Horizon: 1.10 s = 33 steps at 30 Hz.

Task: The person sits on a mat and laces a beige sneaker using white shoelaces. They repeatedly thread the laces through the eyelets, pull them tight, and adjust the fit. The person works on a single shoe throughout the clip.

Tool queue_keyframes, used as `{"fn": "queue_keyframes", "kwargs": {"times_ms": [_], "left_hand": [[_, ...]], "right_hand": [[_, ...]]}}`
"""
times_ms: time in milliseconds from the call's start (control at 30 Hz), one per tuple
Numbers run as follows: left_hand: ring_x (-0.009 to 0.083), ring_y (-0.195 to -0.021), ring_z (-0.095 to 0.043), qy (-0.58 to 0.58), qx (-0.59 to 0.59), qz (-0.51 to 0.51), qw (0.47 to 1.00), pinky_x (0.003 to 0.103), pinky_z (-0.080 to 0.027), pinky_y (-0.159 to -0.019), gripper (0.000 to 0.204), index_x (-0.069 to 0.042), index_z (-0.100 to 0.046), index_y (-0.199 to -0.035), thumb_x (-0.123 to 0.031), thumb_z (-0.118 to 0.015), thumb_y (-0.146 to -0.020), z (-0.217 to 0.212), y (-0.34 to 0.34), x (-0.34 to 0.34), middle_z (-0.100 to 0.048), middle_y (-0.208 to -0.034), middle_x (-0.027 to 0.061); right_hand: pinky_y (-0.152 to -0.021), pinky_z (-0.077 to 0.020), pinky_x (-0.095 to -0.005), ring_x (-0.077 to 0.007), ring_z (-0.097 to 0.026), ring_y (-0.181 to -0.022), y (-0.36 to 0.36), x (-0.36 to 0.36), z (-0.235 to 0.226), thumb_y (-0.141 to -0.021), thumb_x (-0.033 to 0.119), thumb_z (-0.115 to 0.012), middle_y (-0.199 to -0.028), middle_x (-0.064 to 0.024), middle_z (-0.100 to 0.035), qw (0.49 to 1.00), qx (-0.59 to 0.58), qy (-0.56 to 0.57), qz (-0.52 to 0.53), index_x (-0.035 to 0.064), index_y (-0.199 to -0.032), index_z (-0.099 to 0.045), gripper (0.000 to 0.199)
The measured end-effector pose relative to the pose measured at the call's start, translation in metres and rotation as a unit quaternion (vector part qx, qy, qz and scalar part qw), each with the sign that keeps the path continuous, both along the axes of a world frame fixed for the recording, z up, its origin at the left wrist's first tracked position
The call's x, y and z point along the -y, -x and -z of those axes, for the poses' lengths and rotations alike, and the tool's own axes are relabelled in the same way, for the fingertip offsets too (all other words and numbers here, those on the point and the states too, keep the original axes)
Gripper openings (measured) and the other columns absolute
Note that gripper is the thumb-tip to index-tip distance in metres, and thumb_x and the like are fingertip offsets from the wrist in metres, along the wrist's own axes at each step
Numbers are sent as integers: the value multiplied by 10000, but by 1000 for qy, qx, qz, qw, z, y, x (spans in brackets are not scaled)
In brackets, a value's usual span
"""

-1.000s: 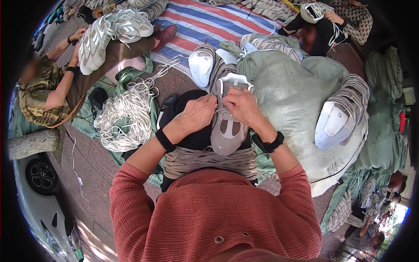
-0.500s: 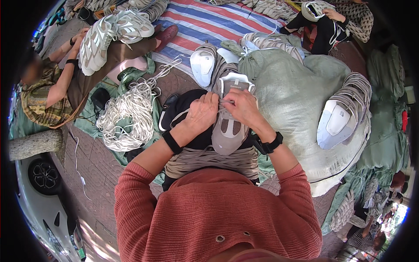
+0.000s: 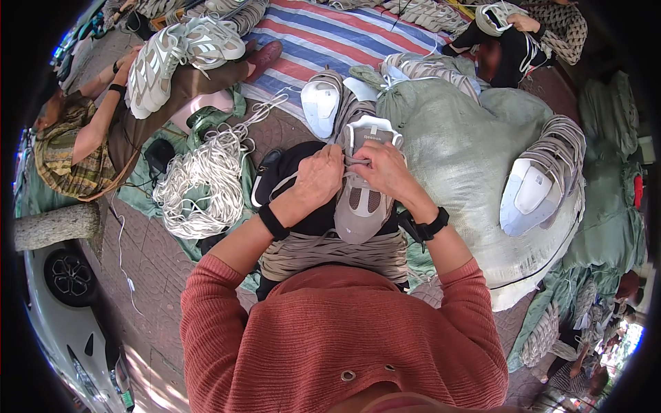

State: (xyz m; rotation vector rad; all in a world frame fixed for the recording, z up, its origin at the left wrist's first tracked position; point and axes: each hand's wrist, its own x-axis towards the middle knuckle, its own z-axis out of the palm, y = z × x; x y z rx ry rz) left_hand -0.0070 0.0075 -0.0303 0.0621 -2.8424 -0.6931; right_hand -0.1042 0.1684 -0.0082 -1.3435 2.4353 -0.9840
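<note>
A beige-grey shoe upper [image 3: 359, 220] with a pale tongue lies along my lap, its toe toward me. My left hand [image 3: 319, 177] is closed at its left edge, pinching a beige shoelace [image 3: 284, 183] that trails off to the left. Over the eyelets below the tongue, my right hand [image 3: 383, 167] is pinched closed on the lace too; the fingers hide the exact grip. Just beyond, a stack of similar shoe uppers [image 3: 320, 103] leans with a light-blue lining showing. A bundle of beige laces [image 3: 330, 256] lies across my lap.
A heap of white laces [image 3: 200, 186] lies on green cloth at left. At right, a large pale-green sack [image 3: 454, 165] carries another stack of uppers [image 3: 544, 175]. A co-worker [image 3: 76, 141] sits at left holding uppers; another person's hand [image 3: 525, 23] holds a shoe upper at the far right.
My hands stay nearly in place at the lace, with only slight finger movement. The co-worker at left has shifted their head a little.
</note>
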Motion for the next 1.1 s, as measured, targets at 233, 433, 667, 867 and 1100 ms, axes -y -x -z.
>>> {"fn": "queue_keyframes", "kwargs": {"times_ms": [233,433,667,867,1100], "left_hand": [[382,-833,-635,-13,17,22,1000,464,-511,-680,108,-19,-510,-934,-124,-531,-943,-7,-2,2,-616,-877,178],[378,-835,-619,-51,20,100,993,465,-488,-693,92,-33,-535,-942,-119,-549,-916,-18,-6,16,-601,-882,156],[386,-796,-607,-51,29,103,993,465,-480,-675,58,-35,-543,-877,-91,-536,-866,-19,-5,16,-587,-835,144],[395,-787,-638,-159,96,21,982,488,-494,-671,84,-33,-583,-818,-117,-576,-815,-17,4,16,-651,-820,190],[376,-764,-659,-14,59,34,998,489,-515,-682,93,-48,-610,-816,-139,-616,-800,-18,11,10,-673,-811,158]], "right_hand": [[-791,-411,-398,-320,-618,-830,-5,1,4,-783,153,-716,-827,-108,-613,999,-42,-3,23,28,-843,-658,151],[-787,-419,-413,-331,-616,-813,-2,2,4,-791,146,-703,-811,-115,-607,1000,-23,3,16,29,-837,-656,134],[-728,-450,-443,-354,-610,-825,11,1,11,-806,88,-634,-843,-113,-613,999,28,32,-21,35,-843,-673,76],[-650,-478,-342,-246,-603,-738,9,0,8,-797,20,-596,-890,-77,-589,995,56,68,-39,31,-981,-692,208],[-676,-478,-349,-264,-604,-772,13,-2,20,-766,5,-649,-882,-78,-583,993,73,89,-28,36,-953,-717,202]]}}
